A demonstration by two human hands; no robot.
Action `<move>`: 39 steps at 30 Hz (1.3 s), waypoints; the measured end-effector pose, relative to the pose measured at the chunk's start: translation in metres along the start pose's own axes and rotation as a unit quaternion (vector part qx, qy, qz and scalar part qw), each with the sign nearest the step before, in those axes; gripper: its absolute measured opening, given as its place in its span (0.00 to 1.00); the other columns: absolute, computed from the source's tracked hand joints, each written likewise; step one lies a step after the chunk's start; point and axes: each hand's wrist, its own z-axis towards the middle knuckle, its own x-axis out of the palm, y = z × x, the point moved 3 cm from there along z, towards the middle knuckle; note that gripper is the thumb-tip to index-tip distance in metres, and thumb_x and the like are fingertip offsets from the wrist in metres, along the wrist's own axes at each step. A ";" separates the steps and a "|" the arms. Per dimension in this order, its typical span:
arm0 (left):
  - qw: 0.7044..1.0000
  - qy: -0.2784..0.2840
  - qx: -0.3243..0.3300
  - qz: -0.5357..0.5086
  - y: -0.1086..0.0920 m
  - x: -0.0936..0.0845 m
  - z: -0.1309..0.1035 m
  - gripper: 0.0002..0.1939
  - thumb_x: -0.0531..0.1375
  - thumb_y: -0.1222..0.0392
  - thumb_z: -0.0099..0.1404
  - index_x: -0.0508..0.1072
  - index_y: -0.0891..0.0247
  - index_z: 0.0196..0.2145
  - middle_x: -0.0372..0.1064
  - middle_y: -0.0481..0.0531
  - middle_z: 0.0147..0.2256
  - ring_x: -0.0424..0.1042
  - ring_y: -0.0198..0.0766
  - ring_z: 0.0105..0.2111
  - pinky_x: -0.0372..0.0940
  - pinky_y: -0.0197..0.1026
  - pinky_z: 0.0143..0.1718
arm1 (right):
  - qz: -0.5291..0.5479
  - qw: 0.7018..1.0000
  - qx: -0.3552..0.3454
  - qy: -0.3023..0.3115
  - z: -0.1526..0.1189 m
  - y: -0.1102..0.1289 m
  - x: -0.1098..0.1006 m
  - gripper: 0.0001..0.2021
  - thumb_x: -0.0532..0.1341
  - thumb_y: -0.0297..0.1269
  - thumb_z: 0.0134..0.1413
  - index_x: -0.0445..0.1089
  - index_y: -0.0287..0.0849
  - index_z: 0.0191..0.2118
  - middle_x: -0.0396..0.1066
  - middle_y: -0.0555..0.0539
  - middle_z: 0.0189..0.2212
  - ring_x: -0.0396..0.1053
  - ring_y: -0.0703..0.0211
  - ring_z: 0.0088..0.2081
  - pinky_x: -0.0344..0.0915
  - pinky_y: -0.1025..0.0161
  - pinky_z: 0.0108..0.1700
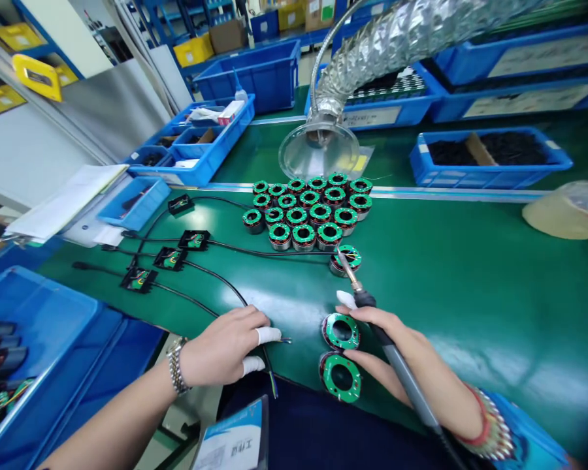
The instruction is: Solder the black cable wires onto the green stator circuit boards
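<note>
My left hand (230, 346), with white covers on two fingertips, is closed on black cables (225, 282) near the front edge. Their coloured wire ends show beyond the fingers. My right hand (396, 346) holds a soldering iron (396, 362), its tip pointing up and left at a round green-topped coil part (347, 260). That hand's thumb and a finger also touch the sides of a nearer coil part (342, 331). Another coil part (342, 377) sits just below it. Left of centre, black housings (138, 279) with green boards lie joined to cables.
Several coil parts (296, 216) stand grouped under a clear fume hood (318, 151) with a silver duct. Blue bins (490, 173) line the back; a large blue tray (39, 307) is at left. Papers (63, 202) lie back left, a tape roll (568, 209) at right.
</note>
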 end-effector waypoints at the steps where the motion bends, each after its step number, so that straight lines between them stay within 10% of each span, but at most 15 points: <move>1: 1.000 -0.003 0.000 -0.013 0.002 0.004 0.000 0.13 0.59 0.59 0.61 0.68 0.61 0.45 0.67 0.54 0.37 0.65 0.42 0.37 0.62 0.42 0.40 | -0.005 1.000 0.004 0.002 0.000 -0.001 0.001 0.21 0.62 0.34 0.52 0.58 0.46 0.52 0.72 0.42 0.47 0.73 0.52 0.45 0.73 0.61 0.41; 9: 0.971 -0.209 -0.037 -0.110 0.024 -0.015 0.019 0.05 0.55 0.61 0.65 0.69 0.64 0.34 0.67 0.53 0.30 0.66 0.36 0.32 0.61 0.38 0.35 | -0.065 0.996 0.006 -0.057 0.004 -0.001 -0.005 0.17 0.61 0.35 0.54 0.60 0.45 0.50 0.74 0.42 0.43 0.75 0.53 0.41 0.73 0.61 0.40; 15: 0.976 0.054 0.110 -0.182 0.012 -0.008 0.009 0.07 0.57 0.58 0.64 0.73 0.62 0.34 0.69 0.51 0.27 0.69 0.34 0.28 0.61 0.32 0.29 | -0.067 0.995 0.036 -0.072 0.003 -0.010 -0.008 0.17 0.61 0.36 0.54 0.60 0.44 0.49 0.74 0.43 0.41 0.75 0.54 0.39 0.73 0.62 0.37; 22: 0.995 -0.056 0.083 -0.008 0.003 0.005 0.030 0.07 0.54 0.59 0.66 0.71 0.61 0.35 0.69 0.53 0.35 0.67 0.39 0.35 0.62 0.39 0.37 | -0.052 0.995 0.046 -0.069 0.000 -0.013 -0.008 0.18 0.62 0.35 0.52 0.60 0.44 0.49 0.73 0.42 0.44 0.74 0.54 0.42 0.72 0.61 0.41; 29: 0.973 -0.201 -0.006 -0.111 -0.005 -0.042 0.066 0.10 0.50 0.61 0.68 0.70 0.62 0.40 0.72 0.51 0.35 0.71 0.35 0.33 0.65 0.36 0.36 | -0.018 0.996 0.051 -0.066 0.004 -0.013 -0.007 0.20 0.62 0.33 0.51 0.60 0.45 0.50 0.72 0.43 0.44 0.73 0.54 0.44 0.71 0.60 0.44; 39: 0.968 -0.173 0.047 -0.173 -0.024 -0.030 0.101 0.10 0.54 0.63 0.66 0.73 0.62 0.40 0.74 0.50 0.34 0.72 0.35 0.33 0.66 0.35 0.36 | 0.040 0.981 0.059 -0.181 0.013 -0.005 -0.020 0.17 0.63 0.30 0.50 0.61 0.47 0.46 0.72 0.49 0.36 0.73 0.61 0.36 0.70 0.65 0.40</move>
